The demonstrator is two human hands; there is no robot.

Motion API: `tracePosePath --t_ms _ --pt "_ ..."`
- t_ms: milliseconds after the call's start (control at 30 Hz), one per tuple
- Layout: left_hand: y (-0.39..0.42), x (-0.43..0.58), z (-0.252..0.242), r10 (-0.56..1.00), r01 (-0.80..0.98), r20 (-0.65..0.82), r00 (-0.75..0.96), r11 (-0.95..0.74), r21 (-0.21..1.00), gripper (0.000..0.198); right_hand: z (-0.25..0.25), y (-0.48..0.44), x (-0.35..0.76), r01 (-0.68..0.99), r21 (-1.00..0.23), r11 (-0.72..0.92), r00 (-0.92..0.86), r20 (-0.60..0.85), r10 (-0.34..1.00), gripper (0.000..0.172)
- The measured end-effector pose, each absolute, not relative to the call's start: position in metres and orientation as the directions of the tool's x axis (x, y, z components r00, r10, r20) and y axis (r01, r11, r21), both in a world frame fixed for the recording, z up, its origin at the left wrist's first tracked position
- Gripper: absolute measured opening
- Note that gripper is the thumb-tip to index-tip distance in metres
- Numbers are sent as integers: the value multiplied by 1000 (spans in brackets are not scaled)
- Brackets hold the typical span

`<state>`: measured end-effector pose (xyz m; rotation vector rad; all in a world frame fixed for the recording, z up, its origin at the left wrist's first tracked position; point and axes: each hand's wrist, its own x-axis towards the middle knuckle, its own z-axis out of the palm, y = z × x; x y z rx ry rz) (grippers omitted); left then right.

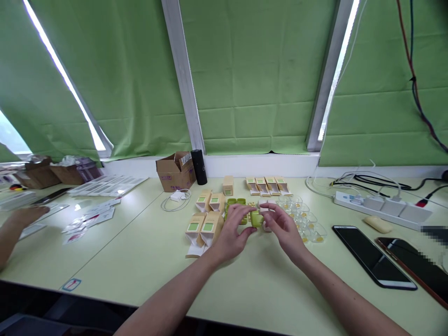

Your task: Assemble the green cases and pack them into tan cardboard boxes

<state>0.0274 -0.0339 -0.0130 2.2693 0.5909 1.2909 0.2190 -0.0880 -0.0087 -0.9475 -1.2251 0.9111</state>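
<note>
My left hand (pixel 233 232) pinches a small glossy green case (pixel 256 219) between thumb and fingers, just above the table. From the other side, my right hand (pixel 284 229) closes its thumb and fingertips at the case's right edge. Partly hidden behind my right fingers is a pale item whose kind I cannot make out. Green cases (pixel 241 201) stand in a group just beyond my left fingers. Clear plastic cups with yellow spots (pixel 308 221) are spread right of my right hand. Kraft boxes with green labels (pixel 209 227) and open flaps sit left of my left hand.
More kraft boxes (pixel 268 183) stand farther back. A cardboard box (pixel 175 172), black bottle (pixel 199 167) and white charger (pixel 178 196) lie back left. On the right are a power strip (pixel 380 207), a mouse (pixel 378 224) and two phones (pixel 374 256). Another person's hand (pixel 26 217) works far left.
</note>
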Motion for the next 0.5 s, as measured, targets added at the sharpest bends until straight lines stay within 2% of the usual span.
tracePosePath --t_ms 100,167,233,333,433,500 --pt "-25 28 -18 736 -6 569 366 -610 793 46 -1 -90 227 16 -919 393 165 390 906 44" --pt "-18 28 -21 805 -171 475 356 -443 880 53 4 -90 236 143 -894 425 204 447 871 37" --pt "-13 28 -22 839 -299 409 358 -312 902 62 7 -87 246 324 -840 435 235 517 823 29" --pt "-10 28 -21 870 -400 363 333 -218 890 68 9 -78 259 548 -720 425 203 607 768 16" --pt "-9 28 -20 890 -442 344 300 -190 877 67 7 -71 266 709 -575 409 76 639 766 9" --pt "-9 27 -20 897 -455 336 287 -180 872 65 4 -69 266 816 -426 391 -49 624 780 10"
